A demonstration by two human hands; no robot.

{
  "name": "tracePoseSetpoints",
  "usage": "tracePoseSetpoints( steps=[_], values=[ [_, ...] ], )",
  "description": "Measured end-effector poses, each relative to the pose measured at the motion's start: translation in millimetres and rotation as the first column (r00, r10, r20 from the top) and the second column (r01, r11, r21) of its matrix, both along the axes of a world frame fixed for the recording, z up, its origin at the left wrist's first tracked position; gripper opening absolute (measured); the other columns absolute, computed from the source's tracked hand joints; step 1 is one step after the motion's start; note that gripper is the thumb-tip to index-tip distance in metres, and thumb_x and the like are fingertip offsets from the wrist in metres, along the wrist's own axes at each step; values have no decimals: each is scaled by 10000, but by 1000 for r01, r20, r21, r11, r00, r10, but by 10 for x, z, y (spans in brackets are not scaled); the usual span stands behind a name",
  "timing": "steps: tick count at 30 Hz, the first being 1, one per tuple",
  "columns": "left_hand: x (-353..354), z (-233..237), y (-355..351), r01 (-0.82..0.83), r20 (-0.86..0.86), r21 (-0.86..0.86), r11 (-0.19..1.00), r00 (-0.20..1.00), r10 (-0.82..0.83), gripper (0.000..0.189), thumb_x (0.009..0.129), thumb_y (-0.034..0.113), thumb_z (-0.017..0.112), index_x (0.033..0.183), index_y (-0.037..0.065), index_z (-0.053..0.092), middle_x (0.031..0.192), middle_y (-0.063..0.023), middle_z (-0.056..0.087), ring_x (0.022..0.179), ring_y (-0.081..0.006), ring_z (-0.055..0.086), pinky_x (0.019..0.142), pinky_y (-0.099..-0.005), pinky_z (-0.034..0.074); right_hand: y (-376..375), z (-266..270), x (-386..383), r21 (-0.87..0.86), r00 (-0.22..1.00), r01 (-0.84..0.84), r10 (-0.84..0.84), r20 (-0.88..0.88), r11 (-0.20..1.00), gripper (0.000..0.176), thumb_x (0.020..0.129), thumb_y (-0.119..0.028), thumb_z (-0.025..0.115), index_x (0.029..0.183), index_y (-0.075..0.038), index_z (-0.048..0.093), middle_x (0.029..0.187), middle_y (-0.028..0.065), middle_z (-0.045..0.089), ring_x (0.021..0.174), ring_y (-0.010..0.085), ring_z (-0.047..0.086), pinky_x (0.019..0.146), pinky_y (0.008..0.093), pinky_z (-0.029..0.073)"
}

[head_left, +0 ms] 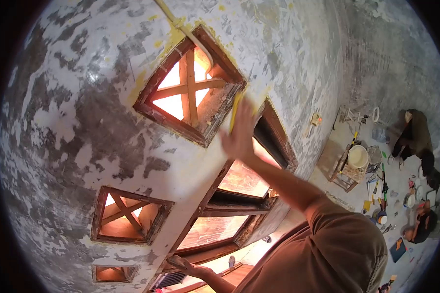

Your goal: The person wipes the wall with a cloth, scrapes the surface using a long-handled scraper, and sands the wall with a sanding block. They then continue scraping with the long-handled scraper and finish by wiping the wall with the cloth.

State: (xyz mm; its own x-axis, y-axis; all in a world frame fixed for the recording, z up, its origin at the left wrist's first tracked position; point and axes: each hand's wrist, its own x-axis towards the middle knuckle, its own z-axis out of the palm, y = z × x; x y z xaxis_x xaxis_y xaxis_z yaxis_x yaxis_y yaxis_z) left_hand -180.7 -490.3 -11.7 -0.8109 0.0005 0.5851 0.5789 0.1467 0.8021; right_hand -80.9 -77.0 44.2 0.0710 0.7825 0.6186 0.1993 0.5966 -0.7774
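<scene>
My right hand reaches up to the wall, between the large vent and the window. Under its fingers is a thin yellow piece, held against the white surface; the hand covers most of it. Right beside its edge is the wooden frame of the vent, which has crossed bars. Lower down, my left hand has its fingers stretched out beside the window's lower frame. Patchy white and grey coating covers the wall, with yellow smears around the vent.
Smaller vents sit lower on the wall. A pale pipe runs into the large vent. On the floor far below stand a white bucket and several scattered tools. A person in dark clothes and another person are there.
</scene>
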Motion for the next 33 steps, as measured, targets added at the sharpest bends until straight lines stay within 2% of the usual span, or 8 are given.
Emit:
tracePoseSetpoints(
  steps=[7, 10, 14, 18, 19, 23, 29, 33],
  values=[
    [233, 129, -168, -203, 155, 85, 976, 970, 188, 734, 921, 400, 533, 1444, -24, 242, 1514, -201, 209, 1391, -296, 242, 1138, -435, 199, 896, 562, 304, -113, 934, 104, -136, -332, 988, 797, 947, -479, 416, 1397, 136, 185, 1477, 336, 128, 1391, 448, 107, 1147, 458, 101],
    [-36, -8, -230, -222, -106, -41, 974, 971, 216, 714, 917, 362, 548, 1440, -27, 256, 1511, -201, 221, 1383, -297, 263, 1136, -431, 200, -83, 168, -104, -104, 984, 101, -114, -134, 989, 849, 888, -371, 561, 1415, 126, 117, 1472, 347, 124, 1372, 491, 126, 1124, 539, 114],
    [-118, 251, 203, -149, -319, -112, 982, 942, 107, 711, 920, 356, 521, 1446, -29, 238, 1511, -214, 208, 1390, -305, 246, 1139, -419, 187, -1401, -437, -300, 121, 890, -411, 369, 269, 904, 965, 827, -547, 535, 1359, 181, 194, 1432, 401, 127, 1356, 537, 96, 1082, 626, 63],
    [-171, 402, 564, -108, -366, -40, 993, 927, 86, 743, 922, 360, 516, 1461, -24, 180, 1525, -214, 159, 1385, -301, 257, 1132, -417, 219, -916, -237, -64, -36, 837, -442, 427, 344, 896, 918, 837, -573, 508, 1386, 110, 234, 1477, 327, 137, 1386, 461, 121, 1074, 622, 92],
    [-284, 348, 486, -111, -292, -35, 993, 951, 96, 767, 912, 411, 529, 1456, -22, 204, 1516, -226, 178, 1385, -302, 258, 1132, -420, 221, -642, -339, -127, 130, 944, -210, 166, 286, 969, 925, 833, -552, 530, 1414, 85, 195, 1499, 294, 119, 1399, 433, 120, 1088, 610, 90],
    [-68, 377, 311, -175, -286, -52, 983, 946, 154, 801, 888, 494, 551, 1438, -17, 271, 1487, -237, 249, 1382, -286, 265, 1135, -402, 224, 753, 324, 305, -31, 980, 165, -168, -110, 986, 894, 859, -409, 565, 1432, 96, 101, 1506, 292, 102, 1403, 441, 87, 1117, 565, 82],
    [229, 301, -22, -316, -278, -46, 948, 915, 292, 721, 930, 407, 532, 1446, -10, 250, 1509, -190, 230, 1386, -281, 257, 1139, -405, 214, 1935, 531, 825, -254, 935, 140, -212, -284, 957, 814, 926, -465, 445, 1400, 140, 177, 1479, 321, 164, 1401, 414, 127, 1137, 471, 127],
    [126, 131, -46, -291, -223, 22, 956, 931, 289, 692, 941, 343, 518, 1456, -8, 219, 1511, -178, 234, 1387, -283, 255, 1142, -416, 188, 974, 395, 457, -72, 949, 209, -220, -227, 975, 845, 876, -416, 562, 1370, 168, 203, 1447, 357, 190, 1353, 477, 199, 1127, 487, 158]
  ],
)
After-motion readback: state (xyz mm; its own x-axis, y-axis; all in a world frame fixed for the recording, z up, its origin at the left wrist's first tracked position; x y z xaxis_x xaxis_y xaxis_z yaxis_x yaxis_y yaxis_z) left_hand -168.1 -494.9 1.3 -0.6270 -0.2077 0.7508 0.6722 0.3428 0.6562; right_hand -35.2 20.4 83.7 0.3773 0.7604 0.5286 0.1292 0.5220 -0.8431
